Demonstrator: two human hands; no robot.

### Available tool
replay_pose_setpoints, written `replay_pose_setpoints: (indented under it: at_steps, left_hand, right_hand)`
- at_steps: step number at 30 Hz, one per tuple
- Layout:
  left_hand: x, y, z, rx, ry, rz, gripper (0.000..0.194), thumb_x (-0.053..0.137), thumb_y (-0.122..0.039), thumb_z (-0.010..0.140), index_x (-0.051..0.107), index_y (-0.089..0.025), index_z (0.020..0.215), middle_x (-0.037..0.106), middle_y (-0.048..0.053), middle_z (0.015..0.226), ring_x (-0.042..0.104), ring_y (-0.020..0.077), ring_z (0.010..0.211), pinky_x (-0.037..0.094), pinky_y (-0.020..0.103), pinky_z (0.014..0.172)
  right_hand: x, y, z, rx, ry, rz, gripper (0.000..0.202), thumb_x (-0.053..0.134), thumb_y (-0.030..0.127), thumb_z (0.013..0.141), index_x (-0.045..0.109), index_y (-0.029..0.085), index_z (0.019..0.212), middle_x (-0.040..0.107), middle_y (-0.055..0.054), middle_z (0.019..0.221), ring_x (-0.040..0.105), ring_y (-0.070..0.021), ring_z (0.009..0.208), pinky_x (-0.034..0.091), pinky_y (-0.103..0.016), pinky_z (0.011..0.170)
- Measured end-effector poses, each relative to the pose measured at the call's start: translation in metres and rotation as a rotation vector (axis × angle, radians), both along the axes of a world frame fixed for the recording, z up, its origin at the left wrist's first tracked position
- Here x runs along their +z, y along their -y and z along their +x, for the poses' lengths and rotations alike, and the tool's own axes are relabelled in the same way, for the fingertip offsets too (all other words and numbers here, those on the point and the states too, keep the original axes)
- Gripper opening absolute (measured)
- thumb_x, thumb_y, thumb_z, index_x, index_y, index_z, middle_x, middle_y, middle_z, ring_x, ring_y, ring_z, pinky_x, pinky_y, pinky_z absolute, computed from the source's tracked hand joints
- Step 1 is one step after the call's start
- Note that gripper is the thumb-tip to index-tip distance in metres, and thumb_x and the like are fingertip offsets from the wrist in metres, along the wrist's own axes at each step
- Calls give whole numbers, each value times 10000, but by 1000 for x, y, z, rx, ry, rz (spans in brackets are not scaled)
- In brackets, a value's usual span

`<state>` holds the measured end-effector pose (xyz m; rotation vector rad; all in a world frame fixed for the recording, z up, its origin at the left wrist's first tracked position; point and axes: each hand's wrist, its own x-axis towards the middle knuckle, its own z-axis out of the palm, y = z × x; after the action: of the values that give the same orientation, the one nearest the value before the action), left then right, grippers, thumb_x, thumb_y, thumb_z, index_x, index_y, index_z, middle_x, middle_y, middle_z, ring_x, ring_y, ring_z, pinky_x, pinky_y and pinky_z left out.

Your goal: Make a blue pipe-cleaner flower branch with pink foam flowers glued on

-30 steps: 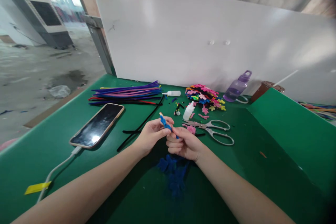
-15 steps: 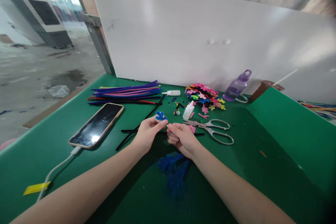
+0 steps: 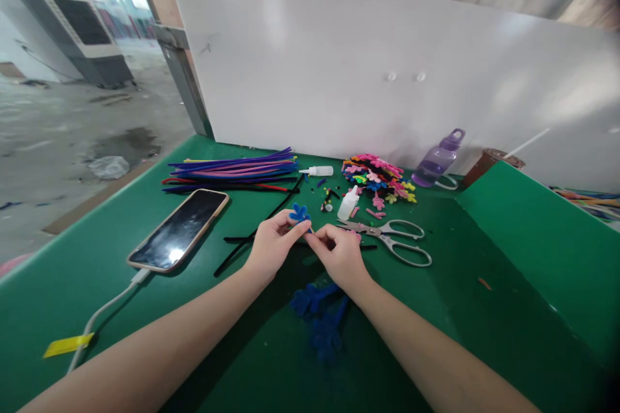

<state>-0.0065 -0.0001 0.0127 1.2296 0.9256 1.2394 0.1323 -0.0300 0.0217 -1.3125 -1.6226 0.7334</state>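
Blue fuzzy flower between my fingertips

My left hand [image 3: 272,242] grasps a bright blue, fuzzy pipe-cleaner flower [image 3: 299,211] between thumb and fingers, its petals poking up above them. My right hand [image 3: 343,258] has thumb and forefinger drawn close together at the flower's lower end; I cannot tell whether they grip it. The flower is above the glossy green tabletop [image 3: 465,277], in front of a white plastic squeeze bottle [image 3: 347,205] standing upright. Grey-handled metal scissors [image 3: 376,232] lie open just beyond my right hand. Nearer me lie dark blue, fuzzy flower pieces [image 3: 327,335], and black fuzzy stems [image 3: 232,260] cross beside my left hand.
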Motion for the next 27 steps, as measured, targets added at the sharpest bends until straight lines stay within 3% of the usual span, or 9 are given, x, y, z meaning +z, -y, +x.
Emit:
replay_pose_setpoints:
  at_steps: [6, 14, 23, 27]
  left_hand:
    - [2, -2, 0, -48, 75, -58, 252, 704, -307, 679, 660, -146, 867, 668, 41, 829, 585, 154, 755, 464, 270, 735]
    - [-5, -6, -2, 90, 134, -78, 220, 713, -302, 671, 644, -138, 800, 602, -6, 652, 521, 89, 597, 437, 215, 622]
    - [-2, -5, -1, 82, 138, -68, 208, 715, -299, 663, 640, -139, 773, 596, -12, 637, 509, 89, 583, 419, 216, 604]
    - [-4, -5, 0, 111, 120, -91, 215, 737, -300, 633, 646, -140, 746, 607, -11, 642, 516, 93, 585, 421, 220, 606]
  right_hand:
    - [0, -3, 1, 94, -286, -194, 298, 570, 432, 780, 570, 175, 630, 471, 32, 481, 409, -97, 447, 306, -238, 455]
    - [-1, -5, 1, 88, -391, -230, 293, 584, 440, 772, 595, 168, 664, 563, 4, 545, 488, -104, 474, 387, -236, 489]
    - [-2, -5, 0, 115, -368, -229, 232, 599, 386, 757, 605, 166, 685, 571, 5, 567, 496, -103, 489, 405, -239, 504]
    - [-6, -4, 2, 90, -191, -138, 166, 594, 329, 750, 590, 180, 679, 573, -1, 583, 494, -119, 508, 381, -247, 505]
